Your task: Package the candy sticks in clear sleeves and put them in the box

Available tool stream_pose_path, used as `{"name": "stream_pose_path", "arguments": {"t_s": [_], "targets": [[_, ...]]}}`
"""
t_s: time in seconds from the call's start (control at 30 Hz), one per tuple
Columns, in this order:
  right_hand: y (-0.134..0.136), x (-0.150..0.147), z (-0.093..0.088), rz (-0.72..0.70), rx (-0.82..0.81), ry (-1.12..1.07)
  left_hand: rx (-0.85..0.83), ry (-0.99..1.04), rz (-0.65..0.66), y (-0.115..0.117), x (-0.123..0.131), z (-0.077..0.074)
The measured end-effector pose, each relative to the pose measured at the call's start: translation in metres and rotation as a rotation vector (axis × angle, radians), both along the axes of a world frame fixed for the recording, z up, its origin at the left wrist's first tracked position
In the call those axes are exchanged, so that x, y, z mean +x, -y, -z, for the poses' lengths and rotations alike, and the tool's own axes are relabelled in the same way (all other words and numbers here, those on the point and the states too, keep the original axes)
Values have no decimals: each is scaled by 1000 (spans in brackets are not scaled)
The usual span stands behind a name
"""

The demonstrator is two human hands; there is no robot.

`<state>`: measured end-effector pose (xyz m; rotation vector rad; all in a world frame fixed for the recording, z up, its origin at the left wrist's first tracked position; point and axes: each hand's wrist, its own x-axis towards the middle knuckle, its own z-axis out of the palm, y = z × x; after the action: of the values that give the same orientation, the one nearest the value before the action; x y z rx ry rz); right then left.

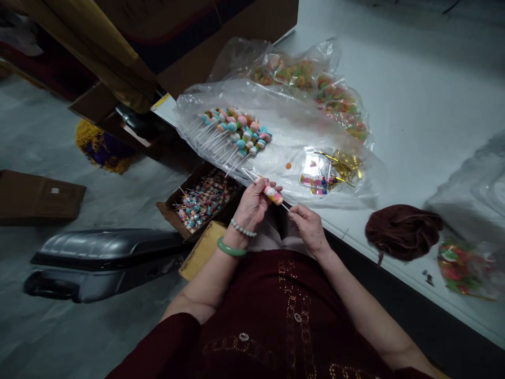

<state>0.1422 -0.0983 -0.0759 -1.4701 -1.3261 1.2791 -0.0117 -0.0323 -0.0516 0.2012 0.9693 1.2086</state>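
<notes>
Between my hands, over the table's near edge, is a candy stick (273,195) with pink, white and yellow candy in a printed wrapper. My left hand (254,201) closes its fingers around the wrapped candy end. Lower right, my right hand (307,223) pinches the thin white stick. Just beyond, on a clear plastic sheet, lies a pile of unwrapped candy sticks (240,131) in blue, white, pink and orange. To their right are a stack of printed wrappers (314,173) and a bundle of gold twist ties (346,167). A small orange piece (288,166) rests near them.
Below the table's left edge stands an open cardboard box (173,213) with many wrapped candy sticks. Clear bags of gummy candy (300,76) lie at the back. A dark brown cloth item (404,231) and another candy bag (465,266) sit right. A grey suitcase (106,258) is on the floor.
</notes>
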Motion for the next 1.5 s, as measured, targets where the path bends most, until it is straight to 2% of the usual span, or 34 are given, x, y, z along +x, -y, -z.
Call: {"name": "stream_pose_path", "arguments": {"t_s": [0.13,0.27,0.5,0.7,0.87,0.97,1.13,1.3,1.4,1.5], "targets": [[-1,-1,2,9,60,169,-25,-31,-63,0,-4,6],[-2,-3,2,-2,36,203,-8,-83,-74,1,-6,3],[-4,3,3,-12,54,169,14,-132,43,6,-1,-3],[-6,7,1,-65,36,167,-11,-321,53,1,-14,-5],[-5,5,-1,-80,68,213,12,-386,108,1,-19,-4],[-5,3,0,-62,67,229,97,-354,100,7,-10,-1],[-2,0,2,-9,63,211,171,-183,61,18,13,4],[2,-3,1,47,124,194,64,-22,125,19,18,4],[5,-2,2,86,200,291,-11,23,187,21,21,4],[7,-3,2,74,285,402,0,-12,224,28,30,5]]}}
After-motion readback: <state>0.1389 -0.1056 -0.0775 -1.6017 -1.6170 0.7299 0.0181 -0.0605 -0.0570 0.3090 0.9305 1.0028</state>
